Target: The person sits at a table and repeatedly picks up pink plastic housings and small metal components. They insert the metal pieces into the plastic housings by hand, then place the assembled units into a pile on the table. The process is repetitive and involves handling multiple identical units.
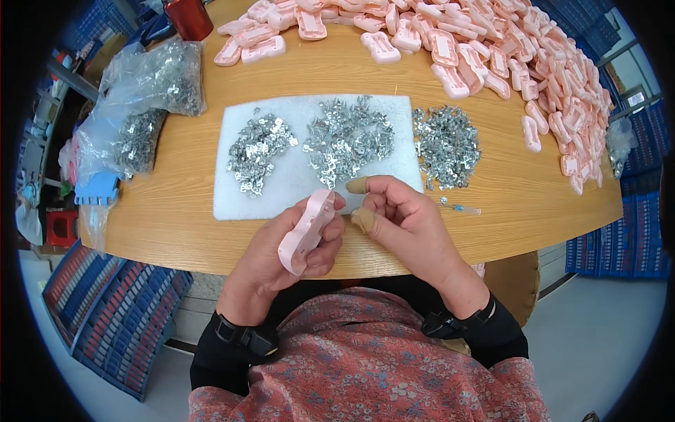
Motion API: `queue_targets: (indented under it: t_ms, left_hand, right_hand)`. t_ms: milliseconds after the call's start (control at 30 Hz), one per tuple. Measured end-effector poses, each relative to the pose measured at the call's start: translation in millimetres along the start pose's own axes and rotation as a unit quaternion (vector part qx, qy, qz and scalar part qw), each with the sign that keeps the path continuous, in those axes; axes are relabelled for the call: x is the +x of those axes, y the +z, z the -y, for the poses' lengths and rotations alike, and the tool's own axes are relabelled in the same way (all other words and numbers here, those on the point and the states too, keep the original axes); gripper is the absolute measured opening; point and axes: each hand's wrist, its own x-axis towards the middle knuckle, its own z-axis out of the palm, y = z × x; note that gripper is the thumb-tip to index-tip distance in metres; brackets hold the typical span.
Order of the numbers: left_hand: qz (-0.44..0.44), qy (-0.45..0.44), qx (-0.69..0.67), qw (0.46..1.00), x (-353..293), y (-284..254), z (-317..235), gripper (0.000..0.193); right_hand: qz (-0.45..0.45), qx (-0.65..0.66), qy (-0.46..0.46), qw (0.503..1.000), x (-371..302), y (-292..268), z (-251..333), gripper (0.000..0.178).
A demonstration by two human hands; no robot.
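My left hand (pixel 261 261) is closed around a pink plastic shell (pixel 306 233), a narrow casing with wavy edges that stands tilted between thumb and fingers. Just to its right is my right hand (pixel 416 226), with tan covers on the thumb and index finger. Those two tips are apart, and I see nothing between them; the other fingers curl in. Beyond the hands lies a white foam sheet (pixel 223 200) bearing two heaps of small metal clips, a left heap (pixel 256 153) and a middle heap (pixel 348 137). A third clip heap (pixel 448 146) sits at the sheet's right edge.
Many pink shells (pixel 485 56) pile along the table's far and right sides. Clear bags (pixel 172 77) of metal clips lie at the left, near a blue plastic piece (pixel 97 188) and a red container (pixel 188 17). A thin blue-tipped tool (pixel 460 209) rests right of my right hand.
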Motion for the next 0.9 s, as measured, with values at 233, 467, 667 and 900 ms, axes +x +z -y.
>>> queue_targets:
  t_ms: [233, 467, 667, 900]
  left_hand:
    - [0.041, -0.047, -0.051, 0.997, 1.1, -8.1, 3.3, 0.035]
    - [0.005, -0.097, -0.013, 0.995, -0.1, 2.4, -2.0, 0.023]
    - [-0.015, -0.084, 0.113, 0.990, -9.5, -5.4, -9.6, 0.025]
    - [-0.033, 0.063, 0.095, 0.993, -39.3, -30.9, -14.9, 0.059]
  right_hand:
    - [0.030, -0.062, -0.042, 0.997, 6.3, 2.2, 3.5, 0.035]
    - [0.047, -0.076, 0.006, 0.996, 12.1, -2.6, 8.8, 0.017]
    - [0.072, -0.181, -0.024, 0.981, 16.3, -3.1, 15.7, 0.016]
    - [0.072, -0.351, -0.080, 0.930, 50.4, -2.4, 51.0, 0.022]
